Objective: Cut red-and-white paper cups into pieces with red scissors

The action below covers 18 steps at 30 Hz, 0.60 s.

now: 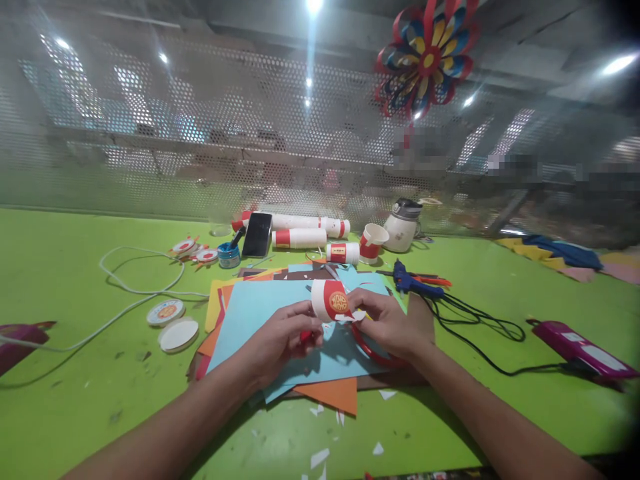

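A white paper cup with a red band and a gold emblem is tilted on its side above a stack of coloured paper. The fingers of my left hand curl against the cup's left end. At its right end, my right hand pinches the edge, where a white flap sticks out. A red ring-shaped thing lies under my right hand, partly hidden. Beneath both hands is a light blue sheet on top of the stack. A small red piece shows by my left fingertips.
Behind the stack stand stacked paper cups, a red-and-white cup, a phone, a blue paint jar and a bottle. At right lie a blue glue gun, its cord and a purple power strip. Paper scraps lie in front.
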{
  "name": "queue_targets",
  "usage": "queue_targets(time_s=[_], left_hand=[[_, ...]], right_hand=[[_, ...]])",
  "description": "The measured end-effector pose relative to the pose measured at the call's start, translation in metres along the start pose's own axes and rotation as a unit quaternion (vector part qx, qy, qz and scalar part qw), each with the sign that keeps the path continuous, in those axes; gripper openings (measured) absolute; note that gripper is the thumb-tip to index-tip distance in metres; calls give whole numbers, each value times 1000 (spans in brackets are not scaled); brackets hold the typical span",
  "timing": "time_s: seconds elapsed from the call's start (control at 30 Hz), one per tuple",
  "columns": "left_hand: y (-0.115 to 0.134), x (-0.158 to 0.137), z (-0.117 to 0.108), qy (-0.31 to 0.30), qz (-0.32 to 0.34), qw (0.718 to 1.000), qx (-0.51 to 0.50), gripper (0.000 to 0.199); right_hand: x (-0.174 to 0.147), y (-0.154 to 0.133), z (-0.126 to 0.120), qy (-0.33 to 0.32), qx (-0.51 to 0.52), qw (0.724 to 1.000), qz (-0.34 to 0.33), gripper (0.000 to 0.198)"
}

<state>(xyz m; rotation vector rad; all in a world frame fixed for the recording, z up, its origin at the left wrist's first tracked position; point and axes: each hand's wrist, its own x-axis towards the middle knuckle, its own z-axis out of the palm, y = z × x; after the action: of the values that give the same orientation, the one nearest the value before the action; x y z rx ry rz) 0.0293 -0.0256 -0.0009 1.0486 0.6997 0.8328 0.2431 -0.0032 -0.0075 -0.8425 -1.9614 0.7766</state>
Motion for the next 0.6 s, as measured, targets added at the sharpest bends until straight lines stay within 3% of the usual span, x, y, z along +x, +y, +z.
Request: queue_targets(time_s=[0.6], left_hand=[[-2,1,2,35,-3,998,60,26]], right_hand=[[0,-2,3,-26,-57,998,1,8]])
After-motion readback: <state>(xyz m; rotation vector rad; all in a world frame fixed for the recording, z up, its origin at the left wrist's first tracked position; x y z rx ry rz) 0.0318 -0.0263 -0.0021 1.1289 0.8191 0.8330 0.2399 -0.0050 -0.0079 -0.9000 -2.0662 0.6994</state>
